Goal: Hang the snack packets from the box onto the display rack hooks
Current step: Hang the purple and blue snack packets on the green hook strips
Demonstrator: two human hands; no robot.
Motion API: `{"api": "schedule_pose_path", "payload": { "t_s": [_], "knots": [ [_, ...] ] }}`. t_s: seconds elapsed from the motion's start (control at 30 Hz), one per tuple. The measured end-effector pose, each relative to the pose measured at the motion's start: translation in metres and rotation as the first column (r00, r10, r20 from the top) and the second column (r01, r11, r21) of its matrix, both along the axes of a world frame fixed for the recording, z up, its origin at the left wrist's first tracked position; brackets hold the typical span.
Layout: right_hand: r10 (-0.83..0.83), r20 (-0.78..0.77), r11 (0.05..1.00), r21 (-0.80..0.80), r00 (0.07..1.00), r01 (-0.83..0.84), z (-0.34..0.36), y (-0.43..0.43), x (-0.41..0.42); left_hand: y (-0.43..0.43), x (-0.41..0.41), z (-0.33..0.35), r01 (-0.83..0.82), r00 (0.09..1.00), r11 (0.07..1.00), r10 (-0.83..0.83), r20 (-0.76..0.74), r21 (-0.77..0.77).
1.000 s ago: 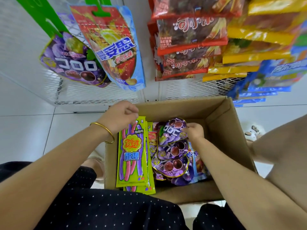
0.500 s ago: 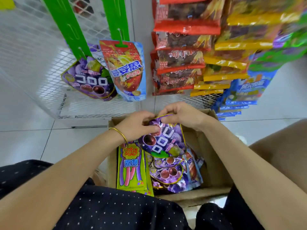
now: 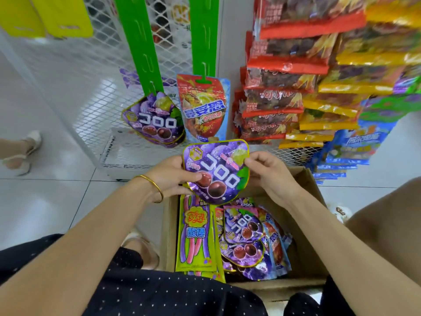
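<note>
Both hands hold a purple grape gummy packet (image 3: 216, 169) upright above the cardboard box (image 3: 312, 226). My left hand (image 3: 168, 176) grips its left edge and my right hand (image 3: 266, 172) pinches its right edge. In the box lie more purple packets (image 3: 243, 226), yellow-green sour strip packets (image 3: 196, 233) and blue-red packets (image 3: 275, 242). Two green hanging strips (image 3: 139, 42) hang on the white mesh rack. A purple packet (image 3: 155, 122) hangs on the left strip and a red-blue packet (image 3: 202, 108) on the right strip (image 3: 202, 35).
Dense rows of red (image 3: 282, 71), yellow (image 3: 337, 110) and blue (image 3: 350, 147) packets fill the rack at right. Yellow strips (image 3: 45, 14) hang top left. Another person's sandalled foot (image 3: 22, 151) stands on the tiled floor at left. My knees flank the box.
I lifted a purple packet out of the box with both hands and raised it toward the rack. My view tilted up, showing more of the green strips.
</note>
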State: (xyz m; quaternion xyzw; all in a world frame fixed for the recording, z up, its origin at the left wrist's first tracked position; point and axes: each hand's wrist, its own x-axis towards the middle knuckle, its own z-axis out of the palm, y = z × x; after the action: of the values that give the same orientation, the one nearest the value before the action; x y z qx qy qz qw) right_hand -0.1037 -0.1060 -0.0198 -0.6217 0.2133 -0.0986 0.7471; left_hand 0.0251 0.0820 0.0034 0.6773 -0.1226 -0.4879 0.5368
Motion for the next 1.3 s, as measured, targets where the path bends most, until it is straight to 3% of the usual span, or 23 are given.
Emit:
{"api": "schedule_pose_path", "payload": {
  "t_s": [0.1, 0.17, 0.2, 0.27, 0.33, 0.4, 0.53, 0.63, 0.8, 1.17, 1.3],
  "knots": [
    [0.016, 0.055, 0.942, -0.335, 0.998, 0.003, 0.025, 0.014, 0.015, 0.013, 0.022, 0.030, 0.183, 0.968, 0.964, -0.210, 0.134, 0.194],
    [0.061, 0.073, 0.795, -0.606, 0.995, -0.004, 0.042, 0.022, 0.027, 0.023, 0.047, 0.054, 0.132, 0.928, 0.942, -0.227, 0.297, 0.309],
    [0.071, 0.105, 0.723, -0.691, 0.992, 0.021, 0.051, 0.026, 0.035, 0.028, 0.062, 0.065, 0.037, 0.906, 0.955, -0.156, 0.393, 0.294],
    [0.073, 0.171, 0.634, -0.769, 0.983, 0.087, 0.066, 0.039, 0.054, 0.030, 0.088, 0.081, -0.207, 0.803, 0.970, 0.095, 0.588, 0.125],
    [0.069, 0.198, 0.602, -0.790, 0.978, 0.118, 0.080, 0.051, 0.076, 0.023, 0.108, 0.093, -0.366, 0.649, 0.926, 0.329, 0.686, -0.098],
    [0.083, 0.232, 0.600, -0.788, 0.969, 0.138, 0.092, 0.062, 0.098, 0.010, 0.120, 0.102, -0.395, 0.543, 0.892, 0.418, 0.728, -0.218],
    [0.125, 0.286, 0.529, -0.829, 0.950, 0.180, 0.100, 0.070, 0.141, -0.004, 0.141, 0.106, -0.426, 0.482, 0.867, 0.460, 0.746, -0.260],
    [0.098, 0.308, 0.467, -0.854, 0.946, 0.229, 0.102, 0.072, 0.161, -0.004, 0.146, 0.110, -0.409, 0.507, 0.879, 0.443, 0.739, -0.246],
    [0.063, 0.350, 0.433, -0.853, 0.935, 0.290, 0.101, 0.076, 0.174, 0.000, 0.142, 0.112, -0.335, 0.651, 0.914, 0.399, 0.646, -0.228],
    [0.046, 0.340, 0.435, -0.853, 0.939, 0.288, 0.100, 0.079, 0.177, 0.001, 0.136, 0.113, -0.291, 0.699, 0.924, 0.381, 0.604, -0.246],
    [0.049, 0.254, 0.431, -0.878, 0.966, 0.209, 0.083, 0.081, 0.174, 0.000, 0.135, 0.112, -0.286, 0.690, 0.934, 0.355, 0.631, -0.213]
  ]
}}
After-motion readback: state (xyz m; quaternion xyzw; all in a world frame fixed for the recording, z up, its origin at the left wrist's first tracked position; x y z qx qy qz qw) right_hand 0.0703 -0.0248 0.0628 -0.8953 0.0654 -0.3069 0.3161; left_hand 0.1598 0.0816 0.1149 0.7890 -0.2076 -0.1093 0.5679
